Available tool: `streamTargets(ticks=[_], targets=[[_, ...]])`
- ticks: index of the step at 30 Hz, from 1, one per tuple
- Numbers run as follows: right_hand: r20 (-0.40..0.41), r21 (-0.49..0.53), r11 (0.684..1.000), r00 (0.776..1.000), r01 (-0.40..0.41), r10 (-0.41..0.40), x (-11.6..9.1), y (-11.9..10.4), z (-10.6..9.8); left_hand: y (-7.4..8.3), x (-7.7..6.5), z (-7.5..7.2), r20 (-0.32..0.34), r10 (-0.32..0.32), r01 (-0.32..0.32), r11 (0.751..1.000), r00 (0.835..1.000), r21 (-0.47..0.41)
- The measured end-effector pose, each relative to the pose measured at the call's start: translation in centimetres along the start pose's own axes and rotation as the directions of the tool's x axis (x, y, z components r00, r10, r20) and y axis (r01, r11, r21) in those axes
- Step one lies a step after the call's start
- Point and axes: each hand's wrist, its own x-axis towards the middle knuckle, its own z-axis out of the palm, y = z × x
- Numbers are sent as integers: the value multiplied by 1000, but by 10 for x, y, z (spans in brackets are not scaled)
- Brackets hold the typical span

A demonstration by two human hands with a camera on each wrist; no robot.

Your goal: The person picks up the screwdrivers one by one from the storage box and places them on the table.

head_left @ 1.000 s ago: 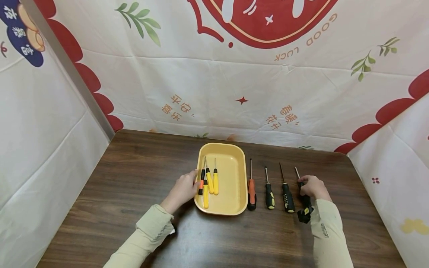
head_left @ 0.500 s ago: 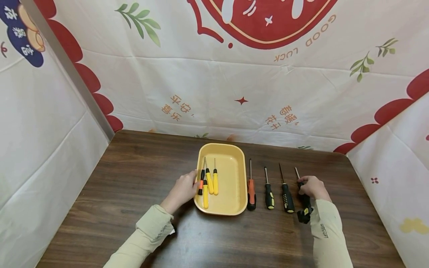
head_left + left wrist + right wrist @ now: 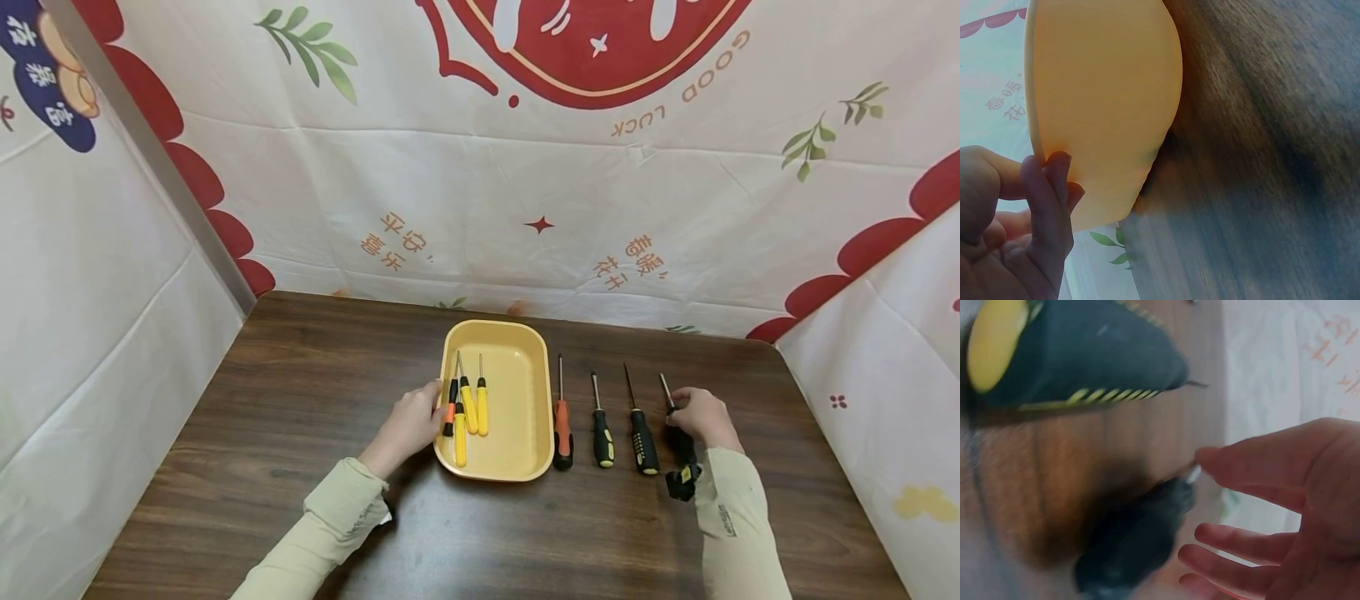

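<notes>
In the head view, my left hand (image 3: 411, 423) pinches the left rim of a yellow plastic tray (image 3: 534, 467). The left wrist view has its fingers (image 3: 1044, 194) bent over that rim. Small screwdrivers lie in the tray: three with yellow handles (image 3: 482, 408) and one orange and black (image 3: 450, 410). At the right, my right hand (image 3: 701, 417) hovers at a black-handled screwdriver (image 3: 1135, 534) lying on the table. Its fingers are spread and the thumb tip is by the shaft; contact is unclear. The hand and sleeve partly hide this screwdriver in the head view.
Right of the tray, a red and black screwdriver (image 3: 563, 429), a black and yellow one (image 3: 603, 442) and a black one with yellow dots (image 3: 643, 442) lie in a row on the brown wooden table (image 3: 315, 350). A printed white cloth (image 3: 480, 183) hangs behind.
My right hand has lifted slightly away from the black-handled screwdriver, which stays on the table. My left hand and the tray have not moved.
</notes>
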Motion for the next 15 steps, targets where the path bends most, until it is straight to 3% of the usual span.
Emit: streamTargets(ticks=[6, 15], targets=[[-99, -25, 997, 992, 78, -80, -7, -22, -7, -1, 0, 0, 14, -4, 4, 1000, 1000, -5], [-126, -25, 983, 975, 180, -182, -20, -68, -10, -1, 1, 1, 14, -7, 7, 1000, 1000, 5]])
